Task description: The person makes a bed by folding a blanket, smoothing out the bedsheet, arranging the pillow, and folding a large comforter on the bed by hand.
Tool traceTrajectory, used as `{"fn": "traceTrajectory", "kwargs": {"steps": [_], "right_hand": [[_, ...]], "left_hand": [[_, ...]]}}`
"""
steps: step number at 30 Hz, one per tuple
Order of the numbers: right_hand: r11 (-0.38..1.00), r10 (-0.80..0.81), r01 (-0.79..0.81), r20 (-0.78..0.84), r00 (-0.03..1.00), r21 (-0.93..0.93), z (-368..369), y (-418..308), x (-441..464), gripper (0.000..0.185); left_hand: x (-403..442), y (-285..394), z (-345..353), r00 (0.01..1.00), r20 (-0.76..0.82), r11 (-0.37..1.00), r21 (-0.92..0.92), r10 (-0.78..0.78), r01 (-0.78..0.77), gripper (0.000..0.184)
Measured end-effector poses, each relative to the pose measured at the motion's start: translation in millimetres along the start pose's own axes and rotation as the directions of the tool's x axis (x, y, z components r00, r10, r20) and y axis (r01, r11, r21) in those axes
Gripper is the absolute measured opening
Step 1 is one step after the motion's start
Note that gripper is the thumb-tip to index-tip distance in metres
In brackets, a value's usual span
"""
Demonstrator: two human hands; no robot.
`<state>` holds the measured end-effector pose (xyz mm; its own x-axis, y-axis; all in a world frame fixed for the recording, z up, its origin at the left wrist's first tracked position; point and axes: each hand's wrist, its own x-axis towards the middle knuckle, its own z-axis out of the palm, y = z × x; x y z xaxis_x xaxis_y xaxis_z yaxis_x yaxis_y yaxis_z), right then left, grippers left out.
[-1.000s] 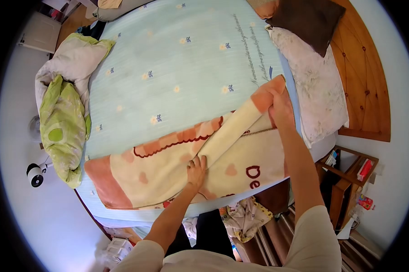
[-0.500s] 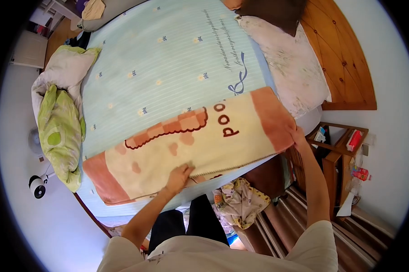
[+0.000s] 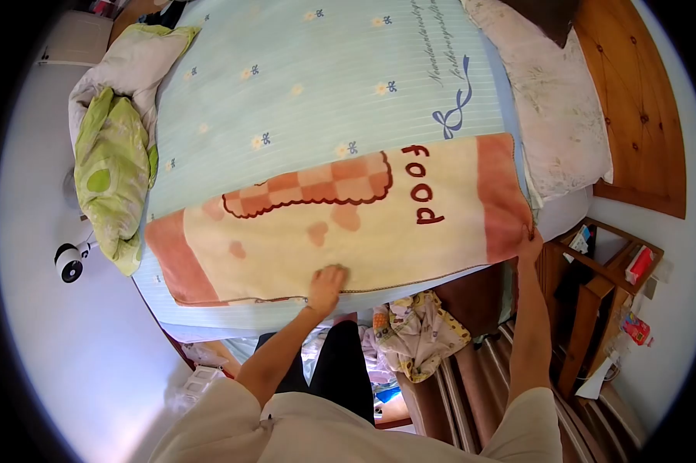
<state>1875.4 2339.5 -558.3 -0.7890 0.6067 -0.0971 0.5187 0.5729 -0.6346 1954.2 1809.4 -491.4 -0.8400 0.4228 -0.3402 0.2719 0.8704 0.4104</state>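
At the near edge of the bed, a folded blanket [image 3: 286, 270] lies lengthwise on the pale blue-green sheet [image 3: 224, 108]. Its underside and inner layers are hidden, so the number of folds cannot be determined. The checked figure on its upper face is cut off at the far edge. The palm of the left hand [image 3: 328, 288] is concealed, and its fingers are blurred. At the top of the view, the brown cushion [image 3: 547, 17] and the lettering on the sheet are cut off.

The blanket is cream, with a salmon-pink band at each end. The upper face carries heart motifs, a pink-and-cream checked figure with a scalloped dark red outline, and the word "FOOD" in dark red letters. A stitched border follows the near edge. The surface lies mostly flat.

The left hand rests palm down on the blanket near the middle of its near edge; whether the fingers grip any fabric cannot be told. The right hand [image 3: 529, 245] holds the near right corner, pinched between the fingers, at the end of the salmon-pink band. The floral pillow [image 3: 556, 108] lies just beyond the right end of the blanket.
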Motion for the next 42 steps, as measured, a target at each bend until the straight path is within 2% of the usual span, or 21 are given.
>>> {"fn": "traceTrajectory", "kwargs": {"steps": [1, 4, 8, 11, 13, 14, 16, 19, 22, 23, 24, 26, 27, 30, 33, 34, 36, 38, 39, 40, 42], "right_hand": [[0.995, -0.084, 0.082, -0.043, 0.996, -0.050, 4.3, 0.4, 1.3, 0.022], [0.960, 0.137, -0.100, 0.125, 0.983, -0.263, -7.4, -30.0, 1.8, 0.030], [0.988, 0.105, -0.089, 0.125, 0.987, -0.126, 23.6, 42.4, 14.9, 0.044], [0.998, 0.037, -0.030, 0.128, 0.991, -0.059, 24.2, 46.7, 13.6, 0.055], [1.000, 0.016, -0.017, 0.179, 0.984, 0.005, 16.7, 21.1, 4.6, 0.059], [0.973, 0.198, -0.223, 0.292, 0.936, 0.055, 7.8, -0.8, -0.1, 0.059], [0.792, 0.481, -0.604, 0.524, 0.703, 0.085, -11.6, -49.7, -6.4, 0.060], [0.937, 0.167, -0.293, 0.492, 0.855, 0.191, -6.2, -33.0, -8.3, 0.053], [0.892, -0.096, -0.033, 0.261, 0.960, 0.451, 4.6, -71.3, -30.9, 0.050], [0.897, -0.115, -0.022, 0.282, 0.952, 0.441, 2.5, -95.2, -42.0, 0.051], [0.902, -0.135, -0.009, 0.301, 0.944, 0.432, -3.0, -123.6, -53.7, 0.051], [0.893, -0.182, 0.033, 0.293, 0.938, 0.448, -14.7, -181.6, -82.0, 0.047], [0.877, -0.211, 0.062, 0.267, 0.940, 0.476, -19.3, -211.7, -98.0, 0.043], [0.885, -0.252, 0.062, 0.363, 0.897, 0.462, 4.3, -245.1, -150.3, 0.037], [0.905, -0.322, 0.107, 0.496, 0.807, 0.413, 25.9, -264.1, -205.3, 0.034], [0.892, -0.386, 0.170, 0.508, 0.770, 0.419, 33.6, -274.7, -223.9, 0.033], [0.828, -0.550, 0.367, 0.493, 0.674, 0.424, 54.4, -304.4, -262.7, 0.034], [0.832, -0.555, 0.428, 0.539, 0.633, 0.354, 79.3, -328.9, -297.9, 0.039], [0.852, -0.522, 0.425, 0.564, 0.639, 0.307, 97.8, -333.9, -313.2, 0.043], [0.868, -0.489, 0.424, 0.587, 0.645, 0.257, 115.1, -334.2, -324.1, 0.048], [0.890, -0.423, 0.431, 0.613, 0.667, 0.145, 159.1, -315.0, -339.2, 0.048]], "left_hand": [[-9.9, -14.0, -5.2, 0.996, 0.020, 0.996, 0.043, -0.085, 0.084, 0.038], [-44.5, -57.5, -9.2, 0.987, 0.061, 0.987, 0.062, -0.149, 0.146, 0.040], [-61.1, -74.1, -6.2, 0.984, 0.179, 0.999, -0.050, -0.005, 0.014, 0.034], [-44.8, -59.4, -18.8, 0.943, 0.328, 0.988, -0.114, -0.059, 0.101, 0.042], [-21.7, -38.5, -31.4, 0.965, 0.235, 0.968, -0.243, 0.116, -0.057, 0.050], [-7.1, -25.0, -37.8, 0.963, 0.180, 0.943, -0.300, 0.202, -0.141, 0.054], [27.7, 12.5, -48.0, 0.960, 0.041, 0.933, -0.250, 0.278, -0.259, 0.056], [65.0, 53.0, -35.7, 0.968, -0.058, 0.968, -0.033, 0.245, -0.248, 0.057], [85.4, 79.4, -28.4, 0.991, 0.135, 1.000, 0.018, 0.023, -0.026, 0.060], [97.5, 78.7, -21.8, 0.992, 0.126, 0.943, -0.326, -0.019, 0.059, 0.061], [114.6, 73.4, -10.9, 0.990, 0.128, 0.766, -0.630, -0.059, 0.127, 0.062], [151.9, 73.5, -10.7, 0.983, 0.127, 0.207, -0.967, -0.130, 0.152, 0.062], [172.6, 74.8, -15.9, 0.978, 0.120, -0.091, -0.990, -0.171, 0.105, 0.062], [208.4, 68.9, -39.1, 0.883, 0.457, -0.408, -0.830, -0.105, 0.381, 0.071], [190.6, 51.3, -67.9, 0.909, 0.413, -0.653, -0.703, -0.051, 0.282, 0.071], [177.9, 30.7, -62.5, 0.925, 0.378, -0.651, -0.714, -0.049, 0.257, 0.070], [135.8, -42.2, -22.9, 0.966, 0.240, -0.384, -0.904, -0.092, 0.188, 0.069], [87.0, -120.4, 24.8, 0.983, 0.079, 0.135, -0.986, -0.167, 0.102, 0.069], [67.9, -128.2, -5.7, 0.979, 0.163, -0.248, -0.960, -0.125, 0.129, 0.065], [48.8, -127.6, -48.0, 0.974, 0.221, -0.594, -0.791, -0.052, 0.147, 0.061], [27.5, -129.3, -84.1, 0.959, 0.283, -0.867, -0.480, -0.012, 0.131, 0.055]]}}
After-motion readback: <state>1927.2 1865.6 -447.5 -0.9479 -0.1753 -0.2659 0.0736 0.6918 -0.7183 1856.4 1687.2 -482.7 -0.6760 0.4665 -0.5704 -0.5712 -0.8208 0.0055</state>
